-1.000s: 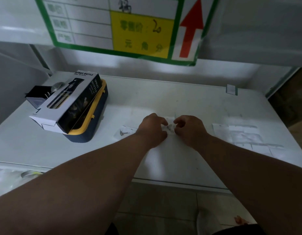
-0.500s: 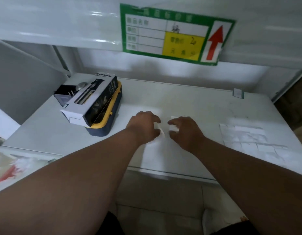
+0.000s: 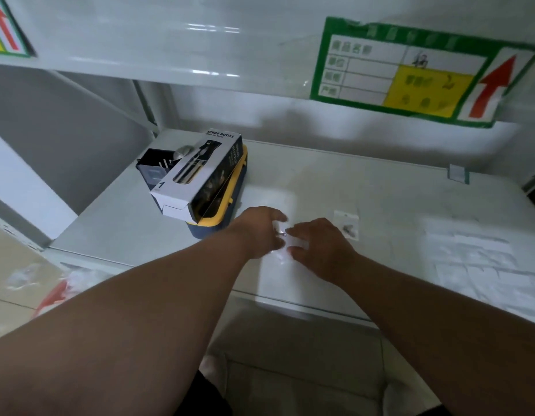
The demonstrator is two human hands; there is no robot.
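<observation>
- Nearest, the left hand [image 3: 260, 232] and right hand [image 3: 318, 249] are working side by side, with curled fingers pinching opposite edges of a small clear packet [image 3: 294, 242] over the white shelf [image 3: 380, 205].
- A second packet [image 3: 346, 225] is lying at the right hand's 1 o'clock.
- The spray bottle box [image 3: 200, 172] is sitting at the left hand's 10 o'clock.

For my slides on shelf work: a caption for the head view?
Left hand and right hand pinch a small clear packet on a white shelf beside a spray bottle box.
</observation>
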